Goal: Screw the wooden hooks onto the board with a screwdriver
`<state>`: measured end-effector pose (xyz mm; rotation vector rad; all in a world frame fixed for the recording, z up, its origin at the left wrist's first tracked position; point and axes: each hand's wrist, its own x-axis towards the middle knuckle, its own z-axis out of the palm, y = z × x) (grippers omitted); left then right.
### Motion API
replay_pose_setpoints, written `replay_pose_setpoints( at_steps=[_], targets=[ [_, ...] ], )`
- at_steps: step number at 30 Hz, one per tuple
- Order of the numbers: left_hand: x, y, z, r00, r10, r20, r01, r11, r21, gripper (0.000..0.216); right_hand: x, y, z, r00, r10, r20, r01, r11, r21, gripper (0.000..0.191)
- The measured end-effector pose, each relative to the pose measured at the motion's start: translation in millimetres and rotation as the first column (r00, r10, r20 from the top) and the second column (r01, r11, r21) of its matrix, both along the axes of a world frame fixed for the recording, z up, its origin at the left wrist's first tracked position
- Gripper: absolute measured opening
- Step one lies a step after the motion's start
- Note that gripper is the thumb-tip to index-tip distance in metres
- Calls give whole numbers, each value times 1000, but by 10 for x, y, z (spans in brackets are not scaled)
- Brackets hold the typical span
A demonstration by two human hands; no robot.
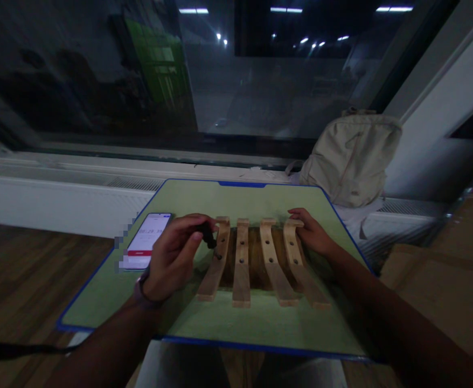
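Several curved pale wood slats (pixel 241 269) lie side by side across a brown wooden piece (pixel 259 269), each with dark screw heads or holes along it. My left hand (pixel 175 253) is closed on a small dark object (pixel 207 235), held beside the far part of the leftmost slat (pixel 212 277); its exact kind is too dark to make out. At the far end of the rightmost slat (pixel 294 249), my right hand (pixel 311 229) grips its edge, with some fingers behind the wood and partly hidden.
The slats rest on a green table (pixel 204 323) with a blue rim. A lit phone (pixel 150 237) lies left of my left hand. Behind to the right, a beige backpack (pixel 353 156) leans near the window. Cardboard (pixel 430 291) stands at right.
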<state>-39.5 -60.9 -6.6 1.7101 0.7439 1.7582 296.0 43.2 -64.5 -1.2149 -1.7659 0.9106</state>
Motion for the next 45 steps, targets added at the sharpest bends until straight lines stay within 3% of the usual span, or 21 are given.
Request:
replay_pose_setpoints(
  at_steps=[5,8,16,22,25,28,32,39,43,45],
  targets=[
    [12,4,49,997,-39,-68,45,995,90,21,7,-3,-3,1000,-14,15,14,1000,27,35],
    [-16,43,73,996,-23,-89,38,986,163,32,2,-5,-2,1000,-11,18,10,1000,22,35],
    [10,-43,23,997,-29,-75,26,999,-37,44,13,-3,-18,1000,-3,6,2,1000,17,33],
    [3,-16,105,985,-106,-134,122,985,119,28,24,16,-46,1000,-2,18,2,1000,30,34],
    [-43,27,85,994,-1,-109,18,988,152,35,17,16,-48,1000,-1,11,1,999,34,34],
    [-64,38,31,995,70,-69,-64,994,90,32,10,7,-33,1000,5,9,-5,999,34,34],
    [-14,-4,10,999,20,-33,-21,999,-27,38,-1,-4,-15,1000,4,12,-5,1000,19,34],
    [27,-50,77,1000,-3,-31,2,1000,-25,21,-28,32,-68,1000,-19,-9,19,1000,11,31],
    [-15,-10,100,993,-104,-61,106,993,43,31,-30,36,-91,1000,1,-30,-1,1000,15,32],
    [-26,10,114,994,-87,-63,90,995,49,38,-27,32,-97,999,21,-37,-20,1000,15,33]
  ],
)
